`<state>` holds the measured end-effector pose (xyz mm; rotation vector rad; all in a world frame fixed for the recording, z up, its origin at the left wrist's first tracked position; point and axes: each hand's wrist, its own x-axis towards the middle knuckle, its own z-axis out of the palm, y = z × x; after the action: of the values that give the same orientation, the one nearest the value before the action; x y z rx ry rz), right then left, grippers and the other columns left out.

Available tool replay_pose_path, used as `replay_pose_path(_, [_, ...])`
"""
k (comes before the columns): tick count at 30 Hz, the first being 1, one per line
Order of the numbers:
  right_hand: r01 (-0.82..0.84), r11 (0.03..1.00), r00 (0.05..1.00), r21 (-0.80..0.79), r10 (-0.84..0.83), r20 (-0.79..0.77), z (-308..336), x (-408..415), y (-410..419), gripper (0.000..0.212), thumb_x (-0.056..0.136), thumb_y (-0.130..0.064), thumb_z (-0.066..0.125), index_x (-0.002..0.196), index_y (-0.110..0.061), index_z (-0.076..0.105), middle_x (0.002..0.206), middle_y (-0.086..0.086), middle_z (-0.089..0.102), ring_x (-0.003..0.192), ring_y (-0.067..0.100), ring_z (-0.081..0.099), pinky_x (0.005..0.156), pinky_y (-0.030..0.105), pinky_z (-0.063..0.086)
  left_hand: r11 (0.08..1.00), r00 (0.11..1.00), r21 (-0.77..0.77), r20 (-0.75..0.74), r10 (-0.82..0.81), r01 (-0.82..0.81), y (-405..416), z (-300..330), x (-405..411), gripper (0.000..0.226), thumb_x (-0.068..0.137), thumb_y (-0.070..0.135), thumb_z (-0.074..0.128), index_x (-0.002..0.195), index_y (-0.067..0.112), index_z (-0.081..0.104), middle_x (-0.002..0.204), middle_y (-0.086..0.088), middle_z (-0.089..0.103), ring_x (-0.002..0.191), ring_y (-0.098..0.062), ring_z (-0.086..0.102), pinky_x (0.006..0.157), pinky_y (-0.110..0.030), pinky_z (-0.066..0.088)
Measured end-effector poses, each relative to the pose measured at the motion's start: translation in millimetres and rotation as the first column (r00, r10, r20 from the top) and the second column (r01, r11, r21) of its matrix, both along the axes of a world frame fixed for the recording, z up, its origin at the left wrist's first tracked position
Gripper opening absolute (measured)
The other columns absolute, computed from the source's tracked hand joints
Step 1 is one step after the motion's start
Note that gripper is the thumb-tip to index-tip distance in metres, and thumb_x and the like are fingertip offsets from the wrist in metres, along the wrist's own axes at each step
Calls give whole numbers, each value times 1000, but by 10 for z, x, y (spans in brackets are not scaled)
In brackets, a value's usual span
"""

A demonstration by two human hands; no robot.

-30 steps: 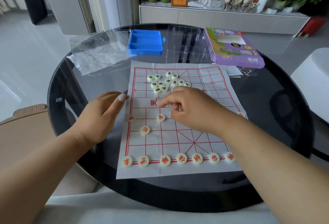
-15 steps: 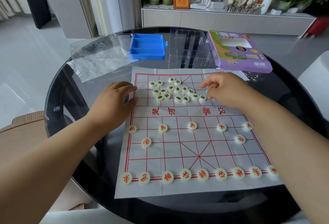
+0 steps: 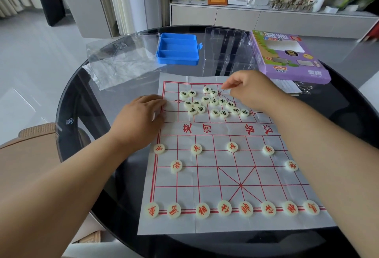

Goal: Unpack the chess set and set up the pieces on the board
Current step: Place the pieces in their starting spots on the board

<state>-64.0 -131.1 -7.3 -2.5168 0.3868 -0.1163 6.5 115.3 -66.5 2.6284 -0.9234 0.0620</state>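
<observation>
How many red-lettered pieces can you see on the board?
14 red-lettered pieces: eight along the nearest row, two further up near the left and right edges, four in the row beyond. The right arm may hide more.

The right hand point(image 3: 252, 89) has its fingers curled near the far edge of the white paper board with red grid lines point(image 3: 215, 177), but can't tell if it's pinching a piece. The right forearm covers the board's right edge, and the black characters on the cluster of pale round pieces point(image 3: 213, 102) are too small to read.
</observation>
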Motion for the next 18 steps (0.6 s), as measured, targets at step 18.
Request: replay_pose_path(18, [-170, 972, 982, -162, 153, -110, -191, 151, 385, 20, 74, -33, 77, 91, -25, 69, 74, -14, 52, 81, 14, 55, 75, 30, 48, 998, 1000, -65, 11, -24, 25, -3, 5, 4, 41, 97, 33, 39, 131, 18, 55, 139, 3, 49, 128, -17, 42, 104, -28, 32])
